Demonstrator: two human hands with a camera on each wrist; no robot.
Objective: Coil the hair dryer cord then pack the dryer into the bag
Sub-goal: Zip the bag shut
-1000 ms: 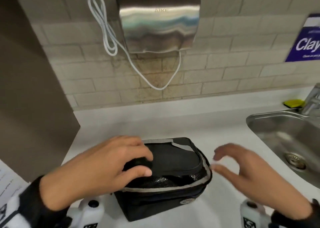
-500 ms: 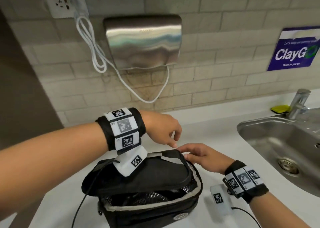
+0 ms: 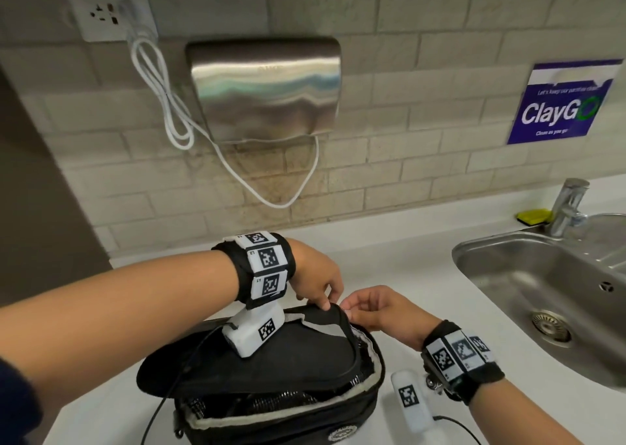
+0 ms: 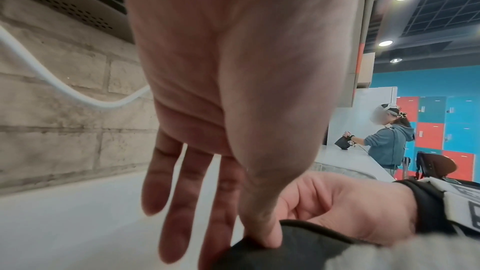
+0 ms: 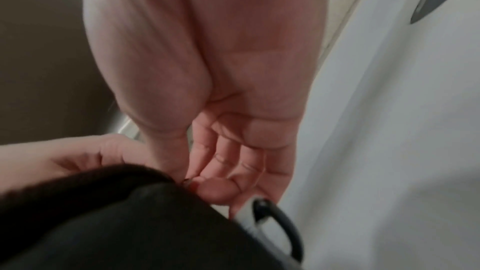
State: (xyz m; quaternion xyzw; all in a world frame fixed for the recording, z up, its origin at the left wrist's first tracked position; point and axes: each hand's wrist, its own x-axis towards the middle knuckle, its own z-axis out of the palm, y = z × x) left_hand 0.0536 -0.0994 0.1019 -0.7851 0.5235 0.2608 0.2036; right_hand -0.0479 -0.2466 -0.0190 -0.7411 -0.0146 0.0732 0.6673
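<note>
A black zip bag with a grey-lined rim stands on the white counter, its black lid flap lying loosely over the opening. My left hand pinches the far corner of the flap between thumb and a finger, its other fingers hanging straight. My right hand pinches something small, probably the zip pull, at the same corner beside the left hand. Dark shapes show in the gap under the flap. The hair dryer and its cord cannot be made out.
A steel sink with a tap lies to the right. A steel hand dryer with a white cable hangs on the tiled wall behind. A brown panel stands at left. Another person works far off.
Both hands left the front of the bag and moved to its far corner, where they now pinch the flap. The head view has also tilted up.
</note>
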